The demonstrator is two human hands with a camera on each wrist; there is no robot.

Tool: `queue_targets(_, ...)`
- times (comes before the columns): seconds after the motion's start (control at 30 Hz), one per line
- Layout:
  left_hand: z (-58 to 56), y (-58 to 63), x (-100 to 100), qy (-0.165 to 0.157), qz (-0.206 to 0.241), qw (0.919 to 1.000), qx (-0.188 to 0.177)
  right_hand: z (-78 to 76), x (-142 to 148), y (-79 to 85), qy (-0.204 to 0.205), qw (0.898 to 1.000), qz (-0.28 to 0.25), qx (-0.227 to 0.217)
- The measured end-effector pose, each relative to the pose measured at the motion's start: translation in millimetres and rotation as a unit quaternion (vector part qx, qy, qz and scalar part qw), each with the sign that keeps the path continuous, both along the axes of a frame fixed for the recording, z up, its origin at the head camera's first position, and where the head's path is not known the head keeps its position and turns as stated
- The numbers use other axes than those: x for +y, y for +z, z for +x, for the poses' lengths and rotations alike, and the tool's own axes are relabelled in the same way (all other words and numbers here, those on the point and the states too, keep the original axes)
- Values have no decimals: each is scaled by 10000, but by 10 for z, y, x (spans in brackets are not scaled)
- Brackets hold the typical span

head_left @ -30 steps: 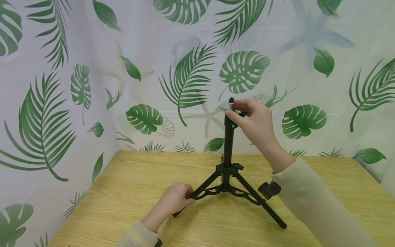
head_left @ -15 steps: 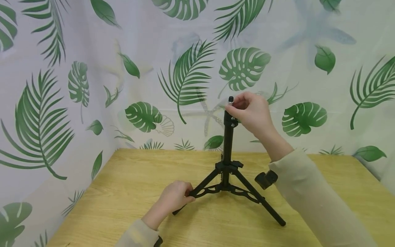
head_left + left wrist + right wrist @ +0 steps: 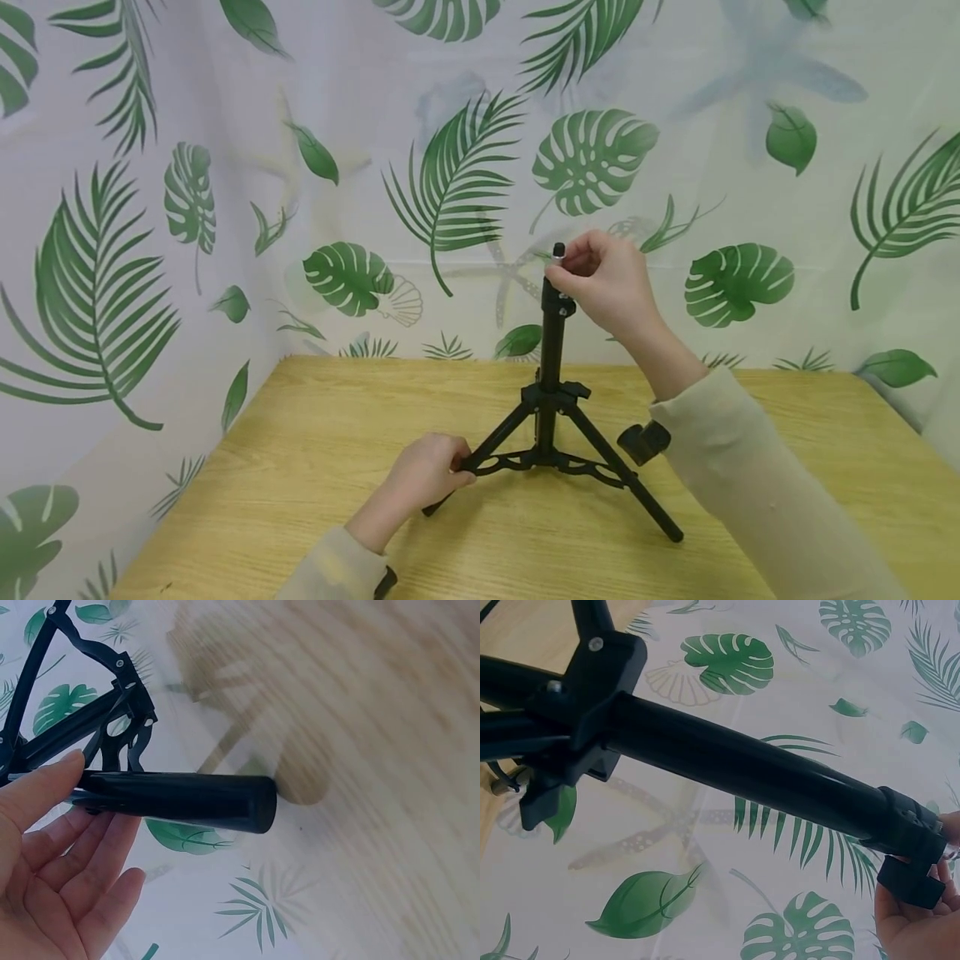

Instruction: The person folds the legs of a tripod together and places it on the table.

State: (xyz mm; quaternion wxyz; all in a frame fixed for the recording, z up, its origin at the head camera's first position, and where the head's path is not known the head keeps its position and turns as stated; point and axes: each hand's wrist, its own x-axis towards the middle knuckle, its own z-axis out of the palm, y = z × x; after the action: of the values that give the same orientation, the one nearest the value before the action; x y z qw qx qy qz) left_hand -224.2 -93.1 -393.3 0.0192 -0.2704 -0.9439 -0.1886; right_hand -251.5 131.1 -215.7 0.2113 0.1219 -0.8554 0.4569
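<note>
A black tripod stand (image 3: 552,342) stands upright on the wooden table, its legs spread. My left hand (image 3: 427,469) pinches its left leg near the lower end. In the left wrist view the thumb lies over that leg (image 3: 195,801) and the fingers are under it; the rounded foot juts out beyond them. At the top of the pole my right hand (image 3: 611,279) pinches the silver, black-tipped stud (image 3: 558,254) between thumb and fingers. The right wrist view shows the collar with its clamp knob (image 3: 911,881) close beside the right fingers, which are partly hidden.
Behind the wooden table (image 3: 337,417) hangs a white leaf-print cloth (image 3: 360,208), which also covers the left side. The tripod's right leg (image 3: 652,504) reaches toward the front right, below the right forearm. A black device (image 3: 645,442) sits at the right sleeve.
The right hand has shifted on the stud, then come down with it; the pole's top now stands lower above the leg hub. The right foot has moved slightly inward. The left hand keeps its pinch.
</note>
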Motion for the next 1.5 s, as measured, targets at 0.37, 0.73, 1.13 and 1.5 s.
queue_targets(0.37,18,19,20,144,-18,9999,-13,11,14,-62,210,9998,49,59)
queue_targets(0.73,31,22,46,311,-66,9994,136,26,16,-131,342,9994,60,85)
queue_targets(1.13,44,41,91,232,233,9993,165,40,43,-187,477,9986,126,190)
queue_targets(1.5,45,20,148,86,551,9980,284,36,77,-218,598,9980,126,188)
